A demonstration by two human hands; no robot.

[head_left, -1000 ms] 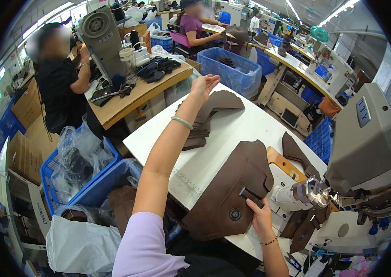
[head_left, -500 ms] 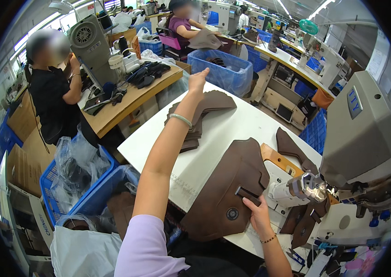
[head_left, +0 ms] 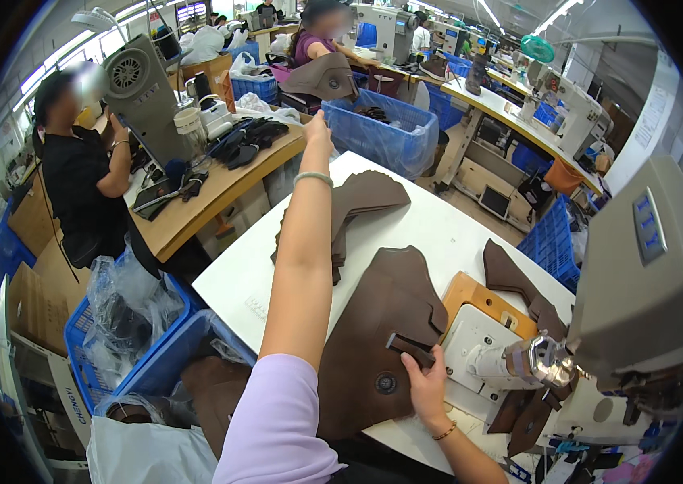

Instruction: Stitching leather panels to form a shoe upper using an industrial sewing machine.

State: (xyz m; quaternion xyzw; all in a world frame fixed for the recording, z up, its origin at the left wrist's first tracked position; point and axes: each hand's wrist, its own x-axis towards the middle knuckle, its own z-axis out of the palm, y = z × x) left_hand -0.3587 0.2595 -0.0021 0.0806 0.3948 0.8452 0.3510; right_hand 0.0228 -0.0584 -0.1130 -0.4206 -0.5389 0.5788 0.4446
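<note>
My right hand (head_left: 428,385) grips a brown leather panel (head_left: 370,331) at its right side, the thumb on a short strap with a metal end. The panel carries a round dark emblem (head_left: 386,383) and hangs partly over the table's near edge. My left hand (head_left: 318,133) is raised at the end of my outstretched arm, above the far left table corner, apart from the panel. Its fingers look closed; whether they hold anything is hidden. Below that arm lies a fanned stack of brown leather pieces (head_left: 370,194) on the white table (head_left: 438,218).
A sewing machine (head_left: 640,282) stands at the right, with an orange-brown block (head_left: 478,302) by its arm. More leather pieces (head_left: 515,274) lie behind it. Blue crates (head_left: 128,347) are at the left and a lined blue bin (head_left: 390,141) beyond the table. Two people work nearby.
My left hand has moved left. The panel and my right hand have shifted slightly left, and the view has turned. The far co-worker's leather panel is now lifted, showing its round emblem.
</note>
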